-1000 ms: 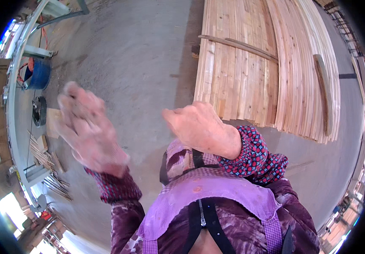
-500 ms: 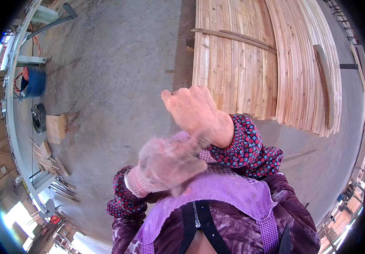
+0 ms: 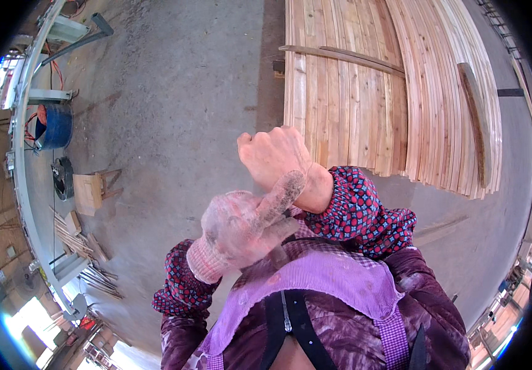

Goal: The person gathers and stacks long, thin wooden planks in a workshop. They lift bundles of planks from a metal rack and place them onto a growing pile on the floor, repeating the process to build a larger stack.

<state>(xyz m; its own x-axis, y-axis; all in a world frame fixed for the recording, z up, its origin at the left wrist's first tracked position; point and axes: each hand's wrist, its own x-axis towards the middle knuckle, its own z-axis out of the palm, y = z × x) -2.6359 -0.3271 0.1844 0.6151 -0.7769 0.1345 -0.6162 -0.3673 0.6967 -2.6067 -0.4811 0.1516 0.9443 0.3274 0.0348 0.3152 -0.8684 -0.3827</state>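
My left hand [image 3: 241, 225] wears a dirty, pale pink knitted glove. Its index finger points up and to the right and lies against my right wrist, while another finger stretches out below it, with no object between them. Bare and curled into a fist, my right hand [image 3: 276, 157] is held back up in front of my chest; nothing shows in it. Patterned red and blue sleeve covers [image 3: 364, 209] wrap both forearms. Beneath the hands is my purple apron [image 3: 321, 277].
Long planks [image 3: 346, 111] lie stacked at the far right, with loose strips [image 3: 343, 57] across them. On the left are a metal frame [image 3: 26, 203], a blue drum [image 3: 56, 126], a black wheel [image 3: 62, 177], a wooden box [image 3: 87, 194] and scattered sticks [image 3: 71, 237]. Grey concrete floor [image 3: 173, 111] lies ahead.
The left hand's blurred motion has steadied, and its index finger now rests higher against the right wrist. The right fist has barely moved.
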